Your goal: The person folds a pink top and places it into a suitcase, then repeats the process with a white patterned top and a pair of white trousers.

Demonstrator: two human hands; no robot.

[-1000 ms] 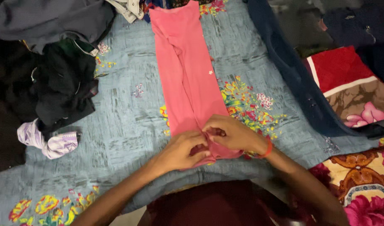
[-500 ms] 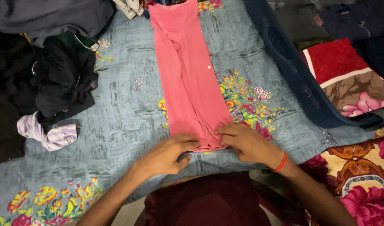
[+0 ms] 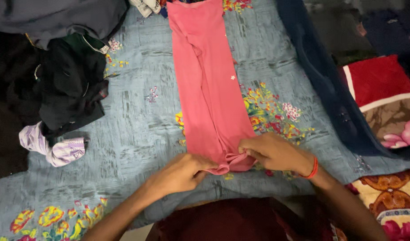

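Left hand and right hand both pinching the near hem of the long pink garment, fingers closed on bunched fabric, dark clothes pile left of it, floral blue bedspread beneath

- pink garment runs off the top edge, so no idea how long it really is
- near hem is bunched under both hands, fingertips mostly buried
- dark clothes pile is cut off on the left

Bed w/ blue floral sheet: pink garment laid flat lengthwise at centre, dark clothes pile at left, lilac cloth beside pile, navy cloth along right, red-brown blanket beyond.
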